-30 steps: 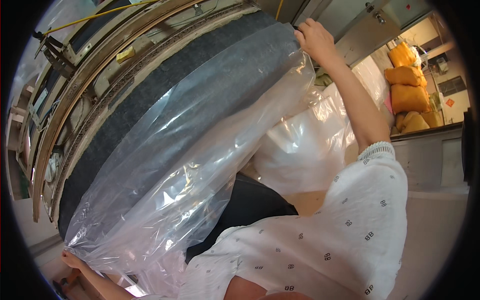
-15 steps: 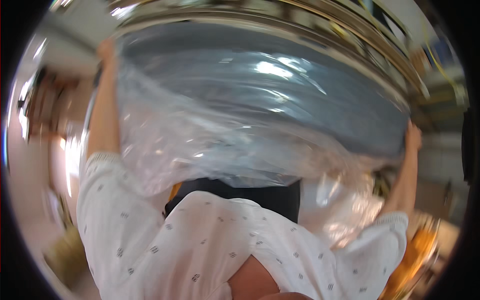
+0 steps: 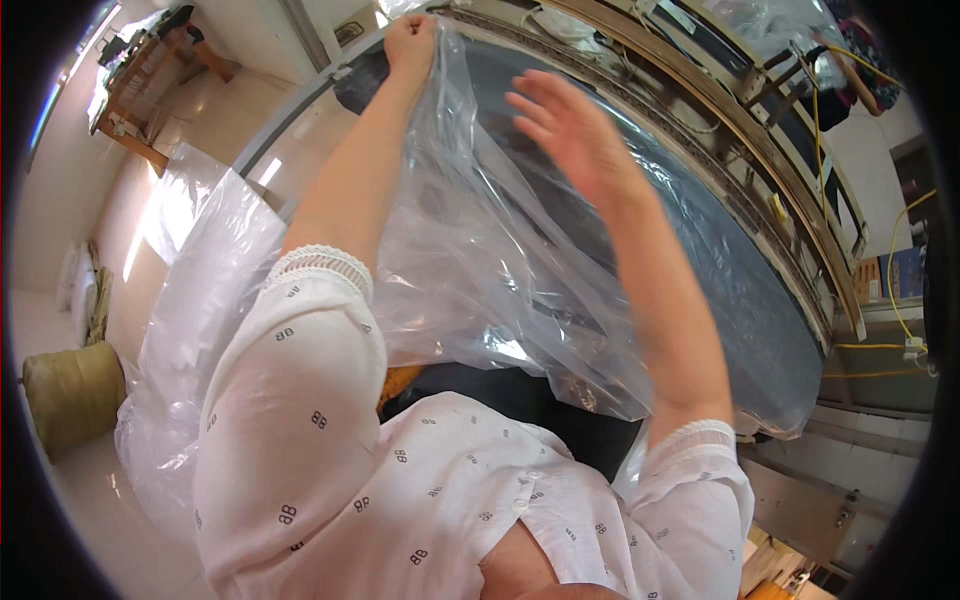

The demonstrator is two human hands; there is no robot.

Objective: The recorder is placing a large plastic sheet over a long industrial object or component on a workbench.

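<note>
Moved since the earlier frame: right hand, from the right end of the dark surface to over its left half. Left hand, at the left end in both.

Head view:
- Clear plastic sheet, one: spread over the dark surface, near edge hanging towards the person's lap.
- Left hand: at the far left corner, fingers closed on a gathered edge of the sheet.
- Right hand: raised, fingers parted, gripping nothing; slightly blurred, contact with the sheet cannot be told.
- Done, by judgement: right stretch covered, sheet lying fairly flat to the right end.
- Left over, by judgement: loose folds fanning from the left hand; cover between the hands unclear.
- More clear plastic: heaped at left.
- Yellowish roll: farther left, on the floor.
</note>
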